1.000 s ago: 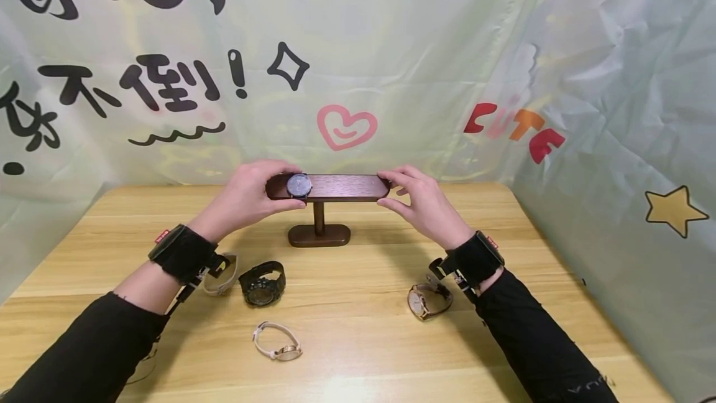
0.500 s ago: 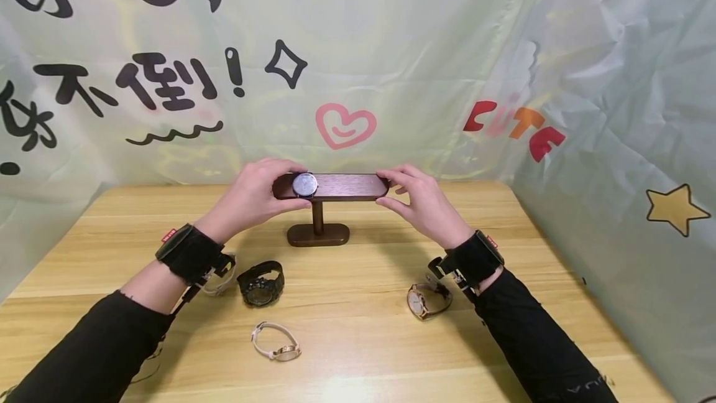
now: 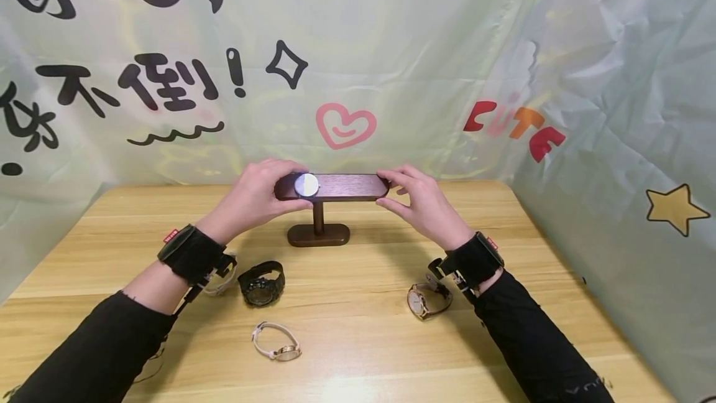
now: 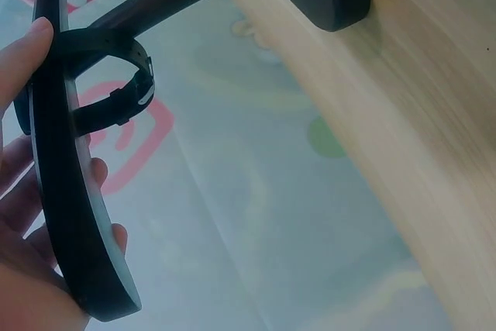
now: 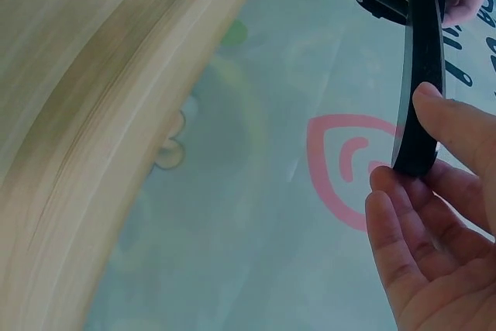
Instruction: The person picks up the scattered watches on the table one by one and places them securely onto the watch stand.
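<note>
Both hands on a dark wooden stand, a round-faced watch strapped about its bar.
Left hand point(image 3: 257, 188) grips the left part of the bar, fingertips at the watch point(image 3: 306, 185); right hand point(image 3: 422, 198) pinches the right end between thumb and fingers. Stand point(image 3: 352, 186): fine-grained, rounded-end bar on one post, oval base; watch left of centre, strap looped beneath, glass reflecting brightly. Table point(image 3: 358, 272): pale, wood-grained. Printed sheet point(image 3: 414, 48) behind and at right, creased, with a pink heart point(image 3: 345, 126). Nearer: chunky black watch point(image 3: 261, 285), white-strapped watch point(image 3: 278, 342); at right, gold-cased watch point(image 3: 427, 301). Base stands near the far edge, apart from these; bare bar between watch and right hand; open space under the bar either side of the post.
</note>
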Demonstrator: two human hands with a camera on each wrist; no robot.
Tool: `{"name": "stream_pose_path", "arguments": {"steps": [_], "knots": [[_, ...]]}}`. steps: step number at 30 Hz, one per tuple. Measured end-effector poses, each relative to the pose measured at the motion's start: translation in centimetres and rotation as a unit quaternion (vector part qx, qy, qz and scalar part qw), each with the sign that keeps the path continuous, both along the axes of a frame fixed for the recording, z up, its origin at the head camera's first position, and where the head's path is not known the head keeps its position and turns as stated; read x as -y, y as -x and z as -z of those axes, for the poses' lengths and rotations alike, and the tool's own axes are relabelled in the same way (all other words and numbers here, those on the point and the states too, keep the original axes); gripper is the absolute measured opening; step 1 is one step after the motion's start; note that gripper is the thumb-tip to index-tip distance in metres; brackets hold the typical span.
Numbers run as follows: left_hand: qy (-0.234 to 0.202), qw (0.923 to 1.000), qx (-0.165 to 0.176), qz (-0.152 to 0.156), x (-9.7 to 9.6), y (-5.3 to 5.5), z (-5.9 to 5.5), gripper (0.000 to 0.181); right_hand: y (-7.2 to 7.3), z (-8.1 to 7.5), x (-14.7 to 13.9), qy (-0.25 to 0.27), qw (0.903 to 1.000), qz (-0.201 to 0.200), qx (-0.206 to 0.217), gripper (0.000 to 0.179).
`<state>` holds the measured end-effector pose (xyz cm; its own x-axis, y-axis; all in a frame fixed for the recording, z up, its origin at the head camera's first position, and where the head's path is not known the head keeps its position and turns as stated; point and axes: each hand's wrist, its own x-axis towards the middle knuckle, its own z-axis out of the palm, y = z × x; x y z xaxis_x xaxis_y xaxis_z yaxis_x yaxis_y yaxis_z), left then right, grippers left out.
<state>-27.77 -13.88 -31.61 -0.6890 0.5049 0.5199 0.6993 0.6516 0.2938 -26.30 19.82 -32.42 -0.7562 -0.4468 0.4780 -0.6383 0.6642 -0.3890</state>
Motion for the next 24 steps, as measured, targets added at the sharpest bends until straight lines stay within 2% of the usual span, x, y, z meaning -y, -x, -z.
{"name": "stream_pose_path", "arguments": {"steps": [13, 24], "knots": [[0.001, 1.0, 0.004, 0.0, -0.09, -0.36, -0.01, 0.057, -0.41, 0.22, -0.17, -0.004, 1.0, 0.004, 0.001, 0.054], [-0.004, 1.0, 0.005, 0.0, -0.3, -0.66, 0.11, 0.058, -1.01, 0.19, -0.28, 0.018, 0.9998, 0.003, 0.004, 0.052]]}}
